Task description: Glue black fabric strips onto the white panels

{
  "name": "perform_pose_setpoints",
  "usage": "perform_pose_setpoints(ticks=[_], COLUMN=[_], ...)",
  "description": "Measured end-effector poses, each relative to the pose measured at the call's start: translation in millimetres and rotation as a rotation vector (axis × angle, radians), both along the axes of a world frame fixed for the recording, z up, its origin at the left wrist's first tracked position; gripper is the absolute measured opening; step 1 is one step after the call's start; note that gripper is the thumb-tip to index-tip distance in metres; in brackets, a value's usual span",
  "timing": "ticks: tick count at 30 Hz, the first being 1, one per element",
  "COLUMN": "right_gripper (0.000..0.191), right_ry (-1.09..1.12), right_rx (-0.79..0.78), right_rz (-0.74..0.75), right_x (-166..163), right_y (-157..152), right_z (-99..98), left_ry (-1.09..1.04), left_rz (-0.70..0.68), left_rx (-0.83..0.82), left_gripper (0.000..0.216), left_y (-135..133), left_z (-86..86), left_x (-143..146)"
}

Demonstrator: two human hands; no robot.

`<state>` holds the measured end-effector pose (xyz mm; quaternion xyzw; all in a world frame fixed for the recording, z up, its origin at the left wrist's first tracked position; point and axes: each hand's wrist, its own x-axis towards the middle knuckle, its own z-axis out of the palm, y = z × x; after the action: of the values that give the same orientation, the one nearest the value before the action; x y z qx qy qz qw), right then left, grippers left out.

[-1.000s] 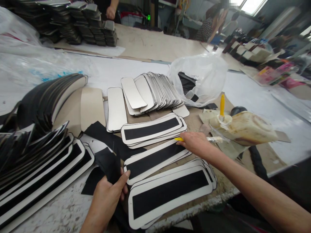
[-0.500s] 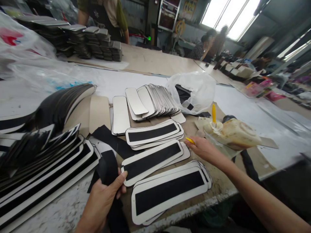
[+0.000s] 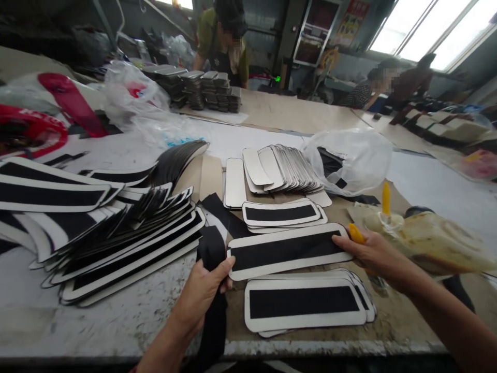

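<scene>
- Here, lower centre: left grip (image 3: 204, 290) closed on black strip (image 3: 213, 248), thumb at left end of panel (image 3: 287, 250).
- Centre: panel btw both grips, just above stack (image 3: 306, 303) on surface (image 3: 116, 321).
- Right: right grip (image 3: 373, 254) closed round yellow handle (image 3: 355, 233), fingertips on panel's right end.

Daylight is pouring through tall windows (image 3: 411, 26) at the upper right, washing out their panes, while the rest of the workshop is sitting in dimmer, greyish shade. A long counter (image 3: 97, 321), scuffed and pale at its near edge, is stretching toward a dark back wall (image 3: 264, 31). There a glass-fronted cabinet (image 3: 310, 36) is standing beside a red poster (image 3: 351, 23), and a small green light (image 3: 277, 79) is glowing.
</scene>
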<state>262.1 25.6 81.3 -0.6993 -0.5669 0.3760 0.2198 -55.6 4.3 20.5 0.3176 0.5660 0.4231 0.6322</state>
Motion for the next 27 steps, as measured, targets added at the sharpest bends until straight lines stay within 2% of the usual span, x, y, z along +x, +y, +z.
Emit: perform_pose_setpoints(ticks=[4,11,14,17,20,23,27], right_gripper=[0.036,0.03,0.035,0.04,0.041,0.041,0.043], right_ry=[0.045,-0.023,0.108,0.348,0.542,0.594,0.544], right_rx=[-0.004,0.039,-0.001,-0.084,-0.13,-0.137,-0.144], right_rz=[0.02,0.092,0.032,-0.057,-0.085,-0.107,-0.172], right_x=[-7,-10,-8,-5,-2,1,4], right_y=[-13,-26,-32,-42,-54,-64,-75], right_z=[5.3,5.0,5.4,6.1,4.9,0.1,-9.8], left_ry=[0.027,0.23,0.22,0.08,-0.056,-0.053,0.041], left_rz=[0.019,0.057,0.063,0.045,0.02,0.006,-0.015], left_rx=[0.013,0.042,0.009,-0.083,-0.159,-0.154,-0.095], left_gripper=[0.033,0.039,0.041,0.041,0.04,0.041,0.039], left_y=[-7,-15,-17,-19,-25,-31,-39], left_z=[1.5,-5.7,-3.4,3.3,7.1,4.9,-1.3], left_x=[0,-1,-1,-2,-3,-2,5])
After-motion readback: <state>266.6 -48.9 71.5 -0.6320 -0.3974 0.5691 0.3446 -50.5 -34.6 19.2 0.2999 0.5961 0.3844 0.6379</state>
